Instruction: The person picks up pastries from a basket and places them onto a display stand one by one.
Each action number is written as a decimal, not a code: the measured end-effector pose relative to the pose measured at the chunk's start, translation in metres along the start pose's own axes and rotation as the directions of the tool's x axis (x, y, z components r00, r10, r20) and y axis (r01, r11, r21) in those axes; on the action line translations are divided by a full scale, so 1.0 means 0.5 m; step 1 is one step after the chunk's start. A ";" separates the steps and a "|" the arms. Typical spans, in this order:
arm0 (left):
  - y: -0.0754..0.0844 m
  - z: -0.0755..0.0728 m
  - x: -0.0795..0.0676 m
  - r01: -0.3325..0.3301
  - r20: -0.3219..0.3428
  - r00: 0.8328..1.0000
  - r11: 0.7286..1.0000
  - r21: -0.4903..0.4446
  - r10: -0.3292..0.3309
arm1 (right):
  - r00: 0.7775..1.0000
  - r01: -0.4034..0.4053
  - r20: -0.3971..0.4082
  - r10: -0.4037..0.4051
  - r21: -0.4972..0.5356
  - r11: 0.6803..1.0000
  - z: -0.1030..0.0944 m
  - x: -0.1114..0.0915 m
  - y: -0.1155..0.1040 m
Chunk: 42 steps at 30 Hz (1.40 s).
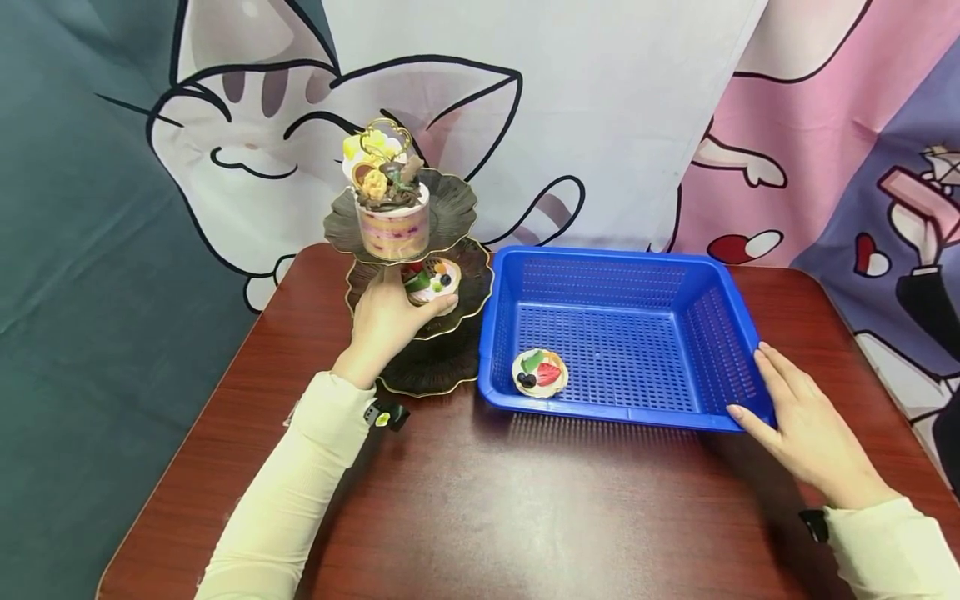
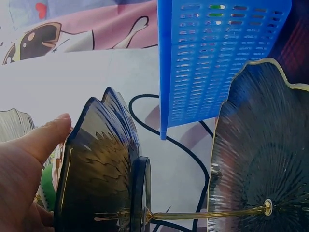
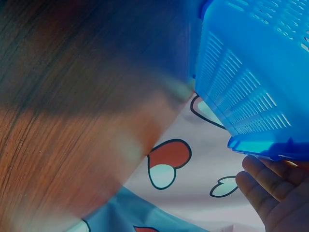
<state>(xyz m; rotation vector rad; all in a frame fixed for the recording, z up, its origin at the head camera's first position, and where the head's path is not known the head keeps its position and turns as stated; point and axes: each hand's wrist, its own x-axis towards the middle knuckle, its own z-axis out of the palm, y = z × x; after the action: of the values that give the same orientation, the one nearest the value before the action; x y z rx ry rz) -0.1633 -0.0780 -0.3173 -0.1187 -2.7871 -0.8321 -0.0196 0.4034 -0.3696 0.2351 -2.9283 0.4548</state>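
Observation:
A dark, gold-rimmed tiered stand (image 1: pixel 453 204) stands at the back left. On its middle tier, a fruit tart (image 1: pixel 441 283) is held by my left hand (image 1: pixel 386 315), the thumb along its near side and the other fingers partly hidden under the top tier. In the left wrist view, the thumb (image 2: pixel 50 135) shows beside the tier's rim. My right hand (image 1: pixel 813 433) touches the near right corner of a blue plastic basket (image 1: pixel 615 258) with fairly straight fingers. Another fruit tart (image 1: pixel 540 373) lies in the basket's near left corner.
A layered cup cake (image 1: pixel 393 225) with chocolate and yellow decorations stands on the top tier, close above my left hand. The lowest tier (image 1: pixel 423 367) sits beside the basket's left side. Behind the brown table (image 1: pixel 525 517) hangs a cartoon-printed cloth (image 1: pixel 615 125).

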 end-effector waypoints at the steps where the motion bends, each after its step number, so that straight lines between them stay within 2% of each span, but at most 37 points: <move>1: 0.000 0.000 0.000 -0.001 0.000 1.000 1.000 0.001 0.001 | 1.000 0.000 0.001 0.000 0.000 1.000 0.000 0.000 0.000; 11: -0.005 -0.002 -0.003 -0.023 0.002 1.000 1.000 0.001 0.023 | 1.000 -0.001 0.008 0.001 0.002 1.000 0.000 0.000 0.000; 14: -0.009 -0.005 -0.005 -0.045 -0.017 0.999 0.999 -0.010 0.045 | 1.000 -0.005 0.012 0.005 0.006 1.000 0.000 0.001 0.000; 21: -0.021 -0.011 -0.024 -0.120 -0.140 0.984 0.988 -0.094 0.106 | 1.000 -0.002 0.006 0.002 0.010 1.000 0.005 -0.002 0.003; 23: -0.022 -0.012 -0.031 -0.153 -0.181 0.975 0.982 -0.114 0.131 | 1.000 0.000 -0.004 0.000 0.012 1.000 0.005 -0.002 0.003; 26: -0.023 -0.014 -0.043 -0.219 -0.250 0.951 0.966 -0.137 0.180 | 1.000 0.003 -0.014 -0.003 0.012 1.000 0.006 -0.002 0.002; 28: -0.026 -0.013 -0.051 -0.273 -0.299 0.928 0.951 -0.144 0.221 | 1.000 0.003 -0.017 -0.003 0.013 1.000 0.007 -0.003 0.002; 30: -0.027 -0.011 -0.062 -0.335 -0.351 0.897 0.931 -0.145 0.268 | 1.000 0.005 -0.021 -0.004 0.013 1.000 0.007 -0.003 0.002; 32: -0.026 -0.008 -0.073 -0.400 -0.402 0.859 0.907 -0.134 0.319 | 1.000 0.005 -0.022 -0.004 0.015 1.000 0.008 -0.004 0.002; 34: -0.023 -0.004 -0.084 -0.470 -0.453 0.809 0.874 -0.119 0.374 | 1.000 0.010 -0.029 -0.010 0.015 1.000 0.008 -0.004 0.001; 37: -0.011 0.004 -0.096 -0.580 -0.507 0.726 0.809 -0.091 0.464 | 0.999 0.022 -0.043 -0.021 0.017 1.000 0.010 -0.004 0.002; 39: -0.001 0.012 -0.105 -0.646 -0.520 0.678 0.759 -0.083 0.520 | 0.999 0.026 -0.047 -0.025 0.019 0.999 0.010 -0.004 0.002; 40: 0.004 0.018 -0.109 -0.675 -0.518 0.657 0.734 -0.081 0.547 | 0.999 0.024 -0.047 -0.023 0.021 0.999 0.010 -0.004 0.003; 42: 0.014 0.032 -0.119 -0.715 -0.497 0.635 0.693 -0.090 0.591 | 0.998 0.026 -0.053 -0.025 0.022 0.999 0.012 -0.004 0.003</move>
<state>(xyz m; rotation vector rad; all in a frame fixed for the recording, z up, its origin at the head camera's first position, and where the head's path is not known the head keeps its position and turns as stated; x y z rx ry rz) -0.1078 -0.0642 -0.3410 -0.8496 -1.9362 -0.8927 -0.0187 0.4032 -0.3762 0.2587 -2.8664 0.4835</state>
